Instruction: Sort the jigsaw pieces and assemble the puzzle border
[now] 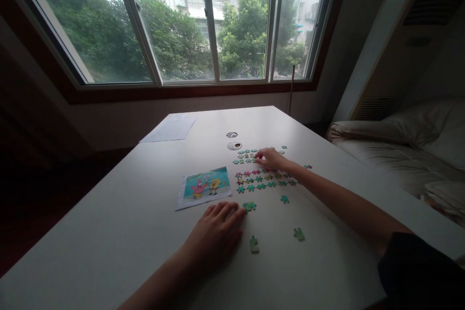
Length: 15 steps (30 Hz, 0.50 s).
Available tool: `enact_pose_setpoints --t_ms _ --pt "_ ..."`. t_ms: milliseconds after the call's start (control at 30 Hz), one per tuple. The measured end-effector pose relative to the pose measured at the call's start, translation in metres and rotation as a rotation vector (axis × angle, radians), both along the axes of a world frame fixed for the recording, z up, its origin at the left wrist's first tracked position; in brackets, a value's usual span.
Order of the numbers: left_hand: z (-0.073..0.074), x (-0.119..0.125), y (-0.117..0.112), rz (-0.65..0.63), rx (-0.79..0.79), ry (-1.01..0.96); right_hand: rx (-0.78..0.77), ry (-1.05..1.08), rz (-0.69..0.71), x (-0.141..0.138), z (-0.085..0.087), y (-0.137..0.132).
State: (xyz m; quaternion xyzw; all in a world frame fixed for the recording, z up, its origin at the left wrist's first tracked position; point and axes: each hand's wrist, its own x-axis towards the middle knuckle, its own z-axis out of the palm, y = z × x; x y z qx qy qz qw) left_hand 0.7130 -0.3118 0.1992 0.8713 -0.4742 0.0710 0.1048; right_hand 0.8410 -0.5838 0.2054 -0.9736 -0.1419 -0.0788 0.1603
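Note:
My left hand [221,225] rests palm down on the white table, fingers loosely stretched, the fingertips beside a small cluster of joined puzzle pieces [249,207]. Farther forward, my right hand [271,159] is bent over the upper rows of loose puzzle pieces [248,161], thumb and fingers pinched together on a puzzle piece that they mostly hide. Below that arm run more rows of pink, yellow and teal puzzle pieces [261,186]. Three green pieces lie apart nearer to me: one puzzle piece [254,245] right of my left hand, another puzzle piece [299,234], and a third [285,199].
A printed cartoon picture sheet [206,188] lies left of the pieces. Two round inserts [234,146] sit in the tabletop beyond. White paper [169,128] lies at the far left edge. A pale sofa [395,150] stands to the right, windows [214,24] ahead.

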Motion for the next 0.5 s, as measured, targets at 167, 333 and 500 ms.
enact_pose_setpoints --t_ms 167,333,500 --pt "-0.002 0.001 0.000 -0.003 -0.008 0.000 -0.030 0.031 -0.061 0.004 -0.002 0.005" --pt "-0.001 0.002 -0.001 -0.009 -0.023 0.003 -0.013 0.085 -0.060 0.008 0.003 0.007" --pt "-0.001 0.002 -0.001 -0.002 -0.023 0.010 0.047 0.176 -0.056 0.011 0.009 0.004"
